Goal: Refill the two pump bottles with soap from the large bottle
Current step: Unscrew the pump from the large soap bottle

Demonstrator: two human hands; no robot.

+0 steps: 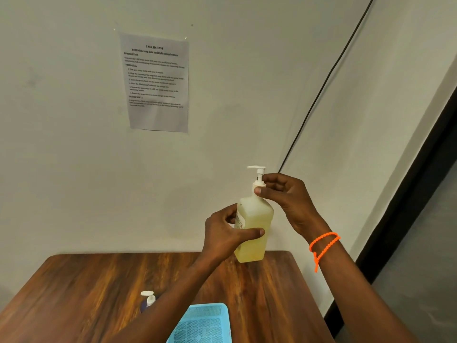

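A translucent pump bottle [253,224] of pale yellow soap is held upright in the air above the far edge of the wooden table [99,293], its squarish plastic body capped by a white pump head [258,175] whose spout points left. The left hand [227,233] is wrapped around the bottle's lower body, thumb laid across the front and fingers curled behind over a small printed label. The right hand [284,194] is closed on the white collar at the bottle's neck, thumb and fingertips pinching it from the right side; an orange beaded cord [321,246] circles that wrist. Below the bottle and to its left, a smaller bottle [147,302] with a dark bluish body and a white pump top stands on the glossy, streaked brown tabletop, partly hidden by the left forearm. Just right of that, a light blue plastic basket [205,323] with a perforated grid floor sits at the table's near edge. Above and left of the held bottle, a printed paper sheet [157,82] hangs on the plain pale wall.
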